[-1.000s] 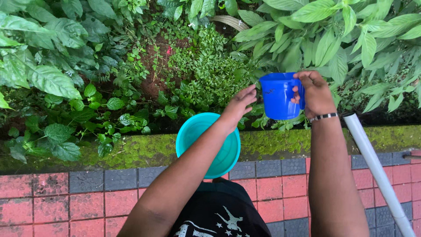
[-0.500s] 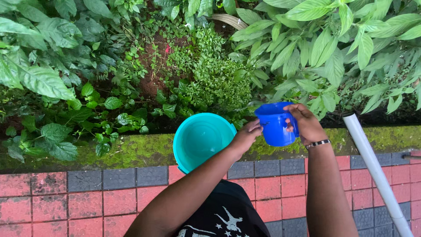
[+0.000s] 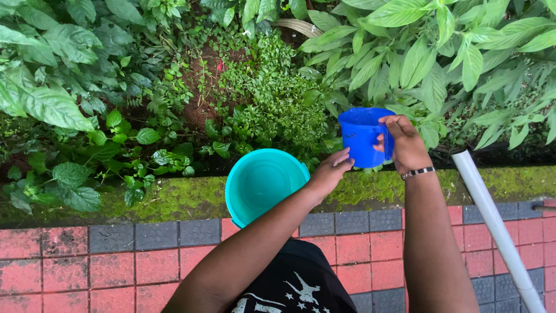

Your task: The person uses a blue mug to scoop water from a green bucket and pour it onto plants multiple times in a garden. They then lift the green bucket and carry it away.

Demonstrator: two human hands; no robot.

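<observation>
One blue plastic jug (image 3: 362,136) hangs upright over the leafy green plants (image 3: 272,104), the right hand (image 3: 405,145) clamped round its handle, which the fingers mostly hide. Just beside its lower edge, the left hand (image 3: 330,172) has its grip loosely apart, and whether it touches the jug is unclear. Beneath that forearm, a round teal plastic bucket (image 3: 260,182) rests by the mossy kerb (image 3: 174,200), its near rim covered.

Plastic and moss
Smooth glossy plastic blue jug (image 3: 362,136) and teal bucket (image 3: 263,182); rough matt brick paving (image 3: 87,261); fuzzy mossy kerb (image 3: 174,197).
</observation>
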